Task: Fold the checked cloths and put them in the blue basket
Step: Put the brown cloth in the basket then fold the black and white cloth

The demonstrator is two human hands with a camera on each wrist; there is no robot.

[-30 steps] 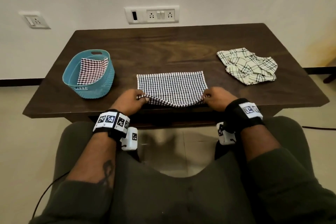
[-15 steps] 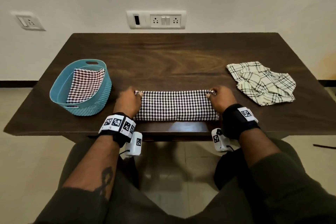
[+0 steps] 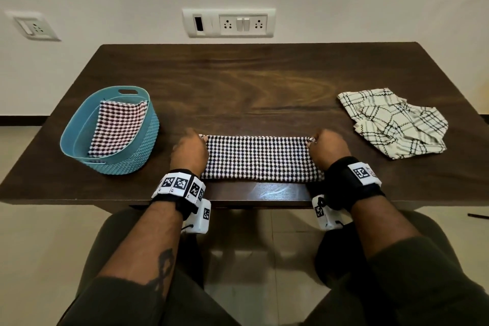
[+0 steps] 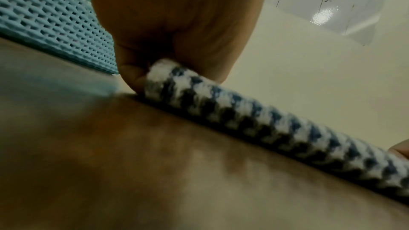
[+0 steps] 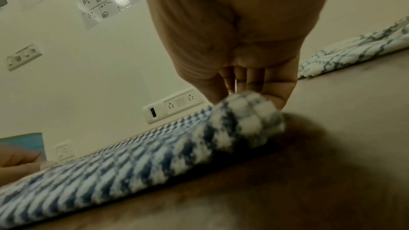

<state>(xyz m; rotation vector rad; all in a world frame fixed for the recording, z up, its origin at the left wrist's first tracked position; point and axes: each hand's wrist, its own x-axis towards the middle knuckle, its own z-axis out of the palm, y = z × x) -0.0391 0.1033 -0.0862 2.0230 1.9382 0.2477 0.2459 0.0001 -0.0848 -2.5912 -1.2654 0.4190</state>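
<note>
Dark-checked cloth (image 3: 260, 157) lies folded into a long strip on the near middle of the bench (image 3: 251, 82), its long axis running left to right. The left hand (image 3: 189, 149) pinches the strip's far-left corner; the right hand (image 3: 326, 148) pinches the far-right corner, with both corners down at the bench surface. The wrist views show fingers closed on doubled fabric at each end.

Step in hand: the lengthwise fold appears complete, with edges being aligned. The next move likely calls for one end to be carried across to the other to halve the strip.

Blue basket (image 3: 79, 119) stands at the left, near the left hand, with one folded red-checked cloth (image 3: 119, 127) inside. A cream plaid cloth (image 3: 394, 123) lies crumpled at the right, not yet folded.
</note>
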